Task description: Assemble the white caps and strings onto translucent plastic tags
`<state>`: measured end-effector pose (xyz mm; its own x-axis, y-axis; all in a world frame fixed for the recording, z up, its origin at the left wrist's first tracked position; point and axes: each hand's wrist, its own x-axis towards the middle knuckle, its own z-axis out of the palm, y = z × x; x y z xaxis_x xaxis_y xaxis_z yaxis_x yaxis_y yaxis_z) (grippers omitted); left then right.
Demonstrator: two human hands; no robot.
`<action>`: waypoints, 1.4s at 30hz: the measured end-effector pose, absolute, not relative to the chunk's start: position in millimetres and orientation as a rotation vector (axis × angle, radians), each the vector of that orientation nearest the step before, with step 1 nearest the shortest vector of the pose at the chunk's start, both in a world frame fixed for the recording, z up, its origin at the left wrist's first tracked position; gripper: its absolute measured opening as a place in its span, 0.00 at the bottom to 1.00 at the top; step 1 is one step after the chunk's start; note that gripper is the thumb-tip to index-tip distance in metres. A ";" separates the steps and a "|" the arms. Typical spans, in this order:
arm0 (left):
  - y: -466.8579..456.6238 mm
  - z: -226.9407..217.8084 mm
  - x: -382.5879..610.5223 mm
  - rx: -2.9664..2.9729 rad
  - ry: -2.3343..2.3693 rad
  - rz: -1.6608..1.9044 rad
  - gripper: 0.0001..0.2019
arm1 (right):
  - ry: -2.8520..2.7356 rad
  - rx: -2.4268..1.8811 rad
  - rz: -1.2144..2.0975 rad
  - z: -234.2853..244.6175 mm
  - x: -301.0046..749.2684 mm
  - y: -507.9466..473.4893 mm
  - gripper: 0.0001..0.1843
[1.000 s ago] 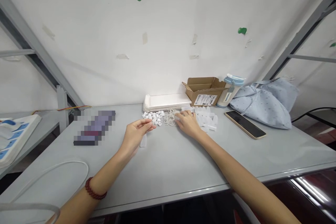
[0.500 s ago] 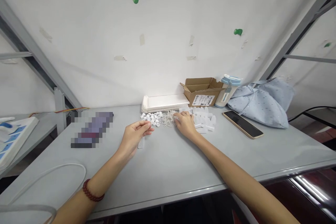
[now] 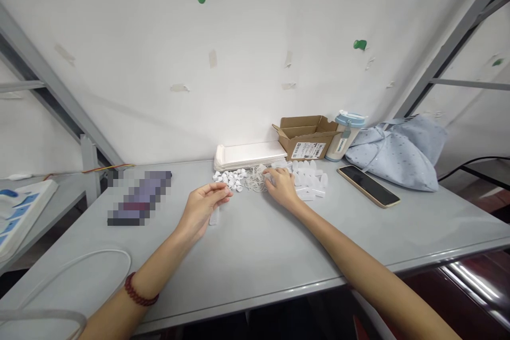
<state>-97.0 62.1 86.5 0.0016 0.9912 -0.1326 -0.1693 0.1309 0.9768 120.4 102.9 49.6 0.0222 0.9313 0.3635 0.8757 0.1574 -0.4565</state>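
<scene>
My left hand is held over the table with thumb and fingers pinched together; whatever is between the fingertips is too small to name. A translucent plastic piece shows just below this hand, and I cannot tell whether it is gripped or lies on the table. My right hand rests with bent fingers at a tangle of thin pale strings, its fingertips partly hidden among them. Small white caps are heaped left of the strings. Beside my right hand, on its right, lie several translucent plastic pieces.
Behind the heaps are a stack of white flat trays, an open cardboard box and a blue-lidded cup. A phone and a blue cloth bag lie right. A pixelated object and a white cable lie left.
The view has shifted slightly. Both hands keep nearly the same place and pose, the left pinched and the right at the strings.
</scene>
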 end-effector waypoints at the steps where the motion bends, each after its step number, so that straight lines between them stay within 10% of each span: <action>1: 62.2 86.3 -97.2 0.985 1.143 1.198 0.13 | -1.837 -1.709 0.124 49.4 120.6 103.0 0.13; 42: 61.3 87.8 -96.4 0.955 1.126 1.201 0.14 | -1.780 -1.296 0.220 44.2 122.6 105.1 0.10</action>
